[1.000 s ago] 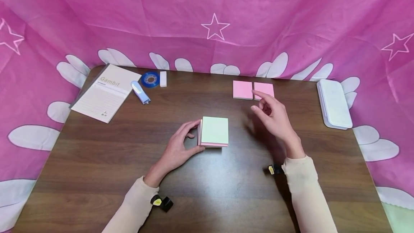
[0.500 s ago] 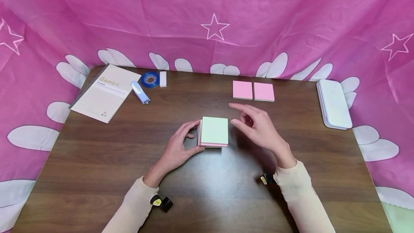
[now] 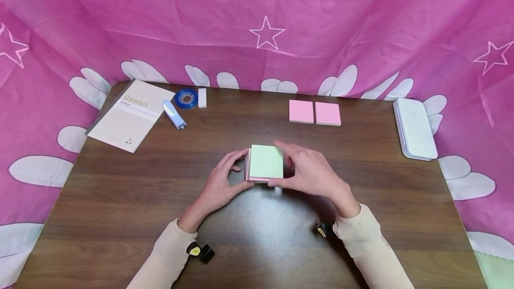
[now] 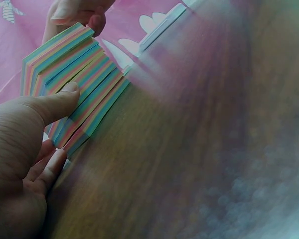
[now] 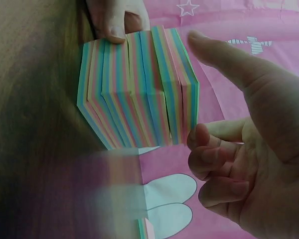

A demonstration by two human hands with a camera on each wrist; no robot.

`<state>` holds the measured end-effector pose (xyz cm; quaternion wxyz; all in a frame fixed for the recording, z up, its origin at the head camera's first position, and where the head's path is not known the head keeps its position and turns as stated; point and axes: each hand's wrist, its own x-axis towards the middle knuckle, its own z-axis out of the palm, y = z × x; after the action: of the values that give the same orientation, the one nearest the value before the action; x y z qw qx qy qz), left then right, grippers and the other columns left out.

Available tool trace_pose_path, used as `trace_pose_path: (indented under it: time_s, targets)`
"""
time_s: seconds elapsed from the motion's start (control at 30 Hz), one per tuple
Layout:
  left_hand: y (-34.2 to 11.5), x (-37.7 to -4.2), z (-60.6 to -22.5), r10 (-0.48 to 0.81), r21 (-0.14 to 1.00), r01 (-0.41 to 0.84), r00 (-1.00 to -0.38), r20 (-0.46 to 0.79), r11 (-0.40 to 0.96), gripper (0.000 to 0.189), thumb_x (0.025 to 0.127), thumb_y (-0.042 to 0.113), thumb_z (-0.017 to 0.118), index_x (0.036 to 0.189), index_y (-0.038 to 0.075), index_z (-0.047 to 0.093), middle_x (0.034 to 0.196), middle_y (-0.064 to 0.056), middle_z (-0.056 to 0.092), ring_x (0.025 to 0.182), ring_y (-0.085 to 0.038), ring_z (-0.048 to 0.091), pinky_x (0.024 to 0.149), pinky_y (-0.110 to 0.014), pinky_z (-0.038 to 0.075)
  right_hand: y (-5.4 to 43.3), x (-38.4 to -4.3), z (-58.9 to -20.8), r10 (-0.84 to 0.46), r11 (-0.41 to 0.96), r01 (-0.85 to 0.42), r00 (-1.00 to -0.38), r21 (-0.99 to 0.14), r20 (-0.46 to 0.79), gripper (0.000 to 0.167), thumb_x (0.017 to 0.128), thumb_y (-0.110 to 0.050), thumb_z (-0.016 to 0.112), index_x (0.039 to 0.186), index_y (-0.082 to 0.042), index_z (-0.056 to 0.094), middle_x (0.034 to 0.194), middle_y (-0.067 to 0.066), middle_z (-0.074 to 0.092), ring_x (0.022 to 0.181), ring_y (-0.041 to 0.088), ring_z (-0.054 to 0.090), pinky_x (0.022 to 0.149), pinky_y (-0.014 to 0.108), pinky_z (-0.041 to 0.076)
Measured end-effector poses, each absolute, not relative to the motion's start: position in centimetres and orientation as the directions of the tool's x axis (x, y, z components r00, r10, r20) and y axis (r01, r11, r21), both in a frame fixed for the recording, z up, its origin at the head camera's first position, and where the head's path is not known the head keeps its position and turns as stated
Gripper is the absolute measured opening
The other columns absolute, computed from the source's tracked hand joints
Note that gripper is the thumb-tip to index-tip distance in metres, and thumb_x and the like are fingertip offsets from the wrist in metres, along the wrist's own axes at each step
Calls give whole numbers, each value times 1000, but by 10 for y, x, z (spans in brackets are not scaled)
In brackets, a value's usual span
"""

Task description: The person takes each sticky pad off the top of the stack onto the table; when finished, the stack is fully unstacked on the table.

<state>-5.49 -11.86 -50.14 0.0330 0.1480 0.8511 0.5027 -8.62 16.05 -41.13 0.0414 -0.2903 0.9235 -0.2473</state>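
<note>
Background: a magenta-pink cloth [image 3: 160,17] printed with white outlined stars and pale rounded shapes, hung along the rear and both sides of the table.

Surface: one dark-brown wood-grain table [image 3: 140,217]; rear edge against the cloth, near edge out of view.

Centre: one upright stack of square, multicoloured paper note pads [image 3: 266,162], pale-green sheet uppermost, sides striped in pastel layers. The pads' edges are slightly out of line with one another. Wood grain shows between it and every other article.

Left hand [image 3: 218,181]: pinches the stack from its left side, thumb on the near face, fingers round the far side.

Right hand [image 3: 311,173]: thumb and forefinger spread around the stack's right side, near the top; remaining fingers folded. The right wrist view shows a gap at the thumb; forefinger contact cannot be told.

Rear, right of centre: two square pink-topped note pads [image 3: 301,111], side by side, a narrow gap between them, well apart from the stack.

Right edge: one white, round-cornered oblong case [image 3: 415,129], lengthwise near the border.

Rear left: one cream-covered notebook [image 3: 131,115] with dark spine, a corner at the table's left edge; one light-blue elongated tool [image 3: 174,115] at its right side; one blue tape roll [image 3: 187,98]; one small white rectangular block [image 3: 202,98] just beside the roll.
</note>
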Motion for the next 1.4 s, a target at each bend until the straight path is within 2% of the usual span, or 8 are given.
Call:
trace_pose_path:
  time_s: [0.1, 0.27, 0.63, 0.93, 1.17, 1.4]
  targets:
    - [-119, -55, -501, 284, 866, 215, -955, 89, 452, 89, 90, 19, 96, 166, 23, 51, 161, -4, 55, 126, -26, 65, 108, -52, 53, 158, -85, -412, -552, 724, -512, -832, -462, 55, 104, 78, -54, 100, 159, -5, 59, 91, -3, 62, 74, 11, 54, 64, 35, 47]
    - [-119, -55, -502, 287, 866, 217, -954, 90, 450, 88, 91, 20, 95, 166, 23, 50, 161, -5, 55, 125, -26, 66, 107, -53, 54, 156, -84, -414, -539, 732, -498, -841, -465, 51, 97, 77, -48, 102, 155, -6, 61, 94, -2, 64, 77, 12, 56, 67, 37, 50]
    - [-119, -55, -502, 287, 869, 209, -954, 81, 449, 89, 90, 18, 96, 167, 24, 50, 161, -4, 55, 126, -27, 65, 108, -54, 53, 157, -87, -419, -543, 682, -494, -836, -539, 79, 88, 74, -43, 104, 148, -12, 65, 83, -10, 61, 72, 7, 54, 64, 34, 46]
    - [-119, -55, -501, 285, 868, 201, -956, 72, 453, 90, 90, 17, 96, 167, 24, 50, 161, -4, 54, 126, -26, 65, 109, -54, 52, 167, -92, -417, -540, 630, -487, -834, -604, 109, 82, 75, -37, 104, 145, -15, 67, 85, -8, 60, 74, 10, 54, 68, 34, 45]
    - [-118, -55, -501, 284, 864, 206, -956, 77, 460, 89, 90, 17, 96, 166, 22, 51, 161, -6, 55, 123, -27, 67, 108, -54, 53, 193, -103, -418, -474, 610, -448, -867, -654, 151, 83, 74, -29, 105, 146, -15, 65, 87, -4, 59, 74, 14, 54, 67, 31, 44]
    - [-118, -54, -501, 280, 862, 206, -957, 78, 464, 89, 89, 16, 97, 166, 22, 51, 160, -6, 55, 123, -28, 68, 109, -55, 53, 232, -117, -430, -350, 639, -388, -916, -664, 198, 84, 76, -19, 104, 150, -12, 65, 89, 4, 60, 76, 17, 58, 66, 29, 45]
